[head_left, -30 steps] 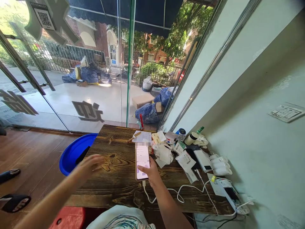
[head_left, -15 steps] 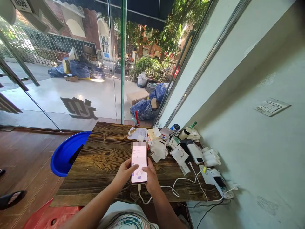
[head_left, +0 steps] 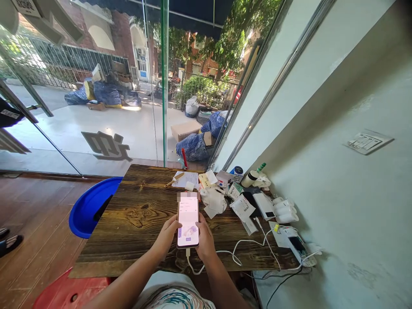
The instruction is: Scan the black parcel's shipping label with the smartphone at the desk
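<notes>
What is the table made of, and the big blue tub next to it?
The table looks like dark-stained wood: grain lines and knots run along its top, with a slight sheen. The blue tub looks like smooth moulded plastic, one even bright colour with a glossy rim. The phone in both hands has a glowing screen, probably glass.

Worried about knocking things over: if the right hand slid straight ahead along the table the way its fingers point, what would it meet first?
Probably the heap of crumpled white papers, just beyond the right hand holding the phone; depth is hard to judge.
</notes>
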Demonstrator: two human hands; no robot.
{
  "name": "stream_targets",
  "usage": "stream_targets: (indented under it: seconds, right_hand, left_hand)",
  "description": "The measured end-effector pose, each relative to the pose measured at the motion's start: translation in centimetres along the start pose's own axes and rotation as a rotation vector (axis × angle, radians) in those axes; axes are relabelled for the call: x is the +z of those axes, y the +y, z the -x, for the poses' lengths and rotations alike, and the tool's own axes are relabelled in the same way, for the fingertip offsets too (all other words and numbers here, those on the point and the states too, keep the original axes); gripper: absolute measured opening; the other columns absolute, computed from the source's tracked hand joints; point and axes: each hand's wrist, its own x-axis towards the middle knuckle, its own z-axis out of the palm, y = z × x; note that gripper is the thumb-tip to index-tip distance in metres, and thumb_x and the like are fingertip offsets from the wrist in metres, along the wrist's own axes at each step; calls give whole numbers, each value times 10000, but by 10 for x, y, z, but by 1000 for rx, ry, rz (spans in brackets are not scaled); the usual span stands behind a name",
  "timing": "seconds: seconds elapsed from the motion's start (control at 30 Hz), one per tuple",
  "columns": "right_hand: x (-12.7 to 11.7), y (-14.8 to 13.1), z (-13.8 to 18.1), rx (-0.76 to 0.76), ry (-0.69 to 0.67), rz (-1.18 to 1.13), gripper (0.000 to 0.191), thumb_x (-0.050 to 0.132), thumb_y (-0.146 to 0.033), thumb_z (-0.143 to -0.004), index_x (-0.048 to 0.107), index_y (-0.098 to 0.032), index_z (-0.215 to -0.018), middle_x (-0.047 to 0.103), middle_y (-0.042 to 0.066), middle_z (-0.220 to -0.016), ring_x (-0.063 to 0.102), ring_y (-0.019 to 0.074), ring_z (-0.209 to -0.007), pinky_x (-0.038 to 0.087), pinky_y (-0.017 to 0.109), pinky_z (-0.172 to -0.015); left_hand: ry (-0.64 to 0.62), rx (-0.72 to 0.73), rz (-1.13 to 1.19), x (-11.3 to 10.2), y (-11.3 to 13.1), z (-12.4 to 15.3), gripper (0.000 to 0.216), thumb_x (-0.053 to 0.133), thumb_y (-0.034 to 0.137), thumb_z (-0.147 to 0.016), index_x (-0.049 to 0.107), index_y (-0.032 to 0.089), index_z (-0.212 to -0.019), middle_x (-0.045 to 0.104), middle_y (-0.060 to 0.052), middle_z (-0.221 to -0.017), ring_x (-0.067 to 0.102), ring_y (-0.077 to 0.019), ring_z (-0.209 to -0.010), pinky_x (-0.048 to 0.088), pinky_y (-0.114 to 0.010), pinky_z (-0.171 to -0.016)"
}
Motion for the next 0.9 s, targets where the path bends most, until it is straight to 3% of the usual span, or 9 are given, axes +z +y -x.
stream_targets:
  seconds: [0.23,0.43,0.53,0.67,0.77,0.9]
  right_hand:
    - [-6,-7,6,-46,-335,126,710,553,-151,-507,371,-176,-1192,574,90,-1172,541,252,-1072,457,354,-850]
    - [-12,-11,13,-156,-497,246,736,533,-105,-567,292,-188,-1257,439,107,-1339,475,241,-1172,410,371,-945]
    - [-12,-9,14,-99,-497,157,732,568,-155,-582,299,-191,-1262,442,108,-1338,465,257,-1184,409,383,-948]
    - [-9,2,11,-42,-363,59,649,623,-368,-633,380,-179,-1204,533,107,-1235,504,280,-1135,405,413,-949]
    - [-8,12,9,-56,-272,97,642,616,-592,-680,415,-195,-1144,531,85,-1243,484,247,-1170,369,382,-1002]
    - [-11,20,9,-59,-231,161,732,557,-735,-661,412,-207,-1147,524,81,-1254,486,229,-1172,380,369,-995]
  left_hand:
    - [11,22,-7,-3,-5,-3,540,526,373,-552,521,117,-1027,609,-90,-1059,552,-257,-925,404,-283,-650]
    - [4,-3,51,6,0,4,620,524,388,-543,460,137,-1106,589,-87,-1146,523,-260,-1078,413,-333,-894]
    - [16,10,46,7,4,2,640,539,409,-525,475,122,-1093,595,-100,-1136,512,-268,-1103,392,-331,-931]
    - [80,54,-39,0,10,-12,617,538,479,-532,521,107,-1024,614,-122,-1087,540,-292,-1020,402,-351,-852]
    - [146,103,-150,-8,16,-23,535,503,533,-559,555,114,-887,629,-130,-1027,547,-286,-952,381,-352,-834]
    - [136,50,-231,-16,20,-32,494,466,563,-600,569,130,-813,646,-97,-897,547,-256,-859,372,-347,-810]
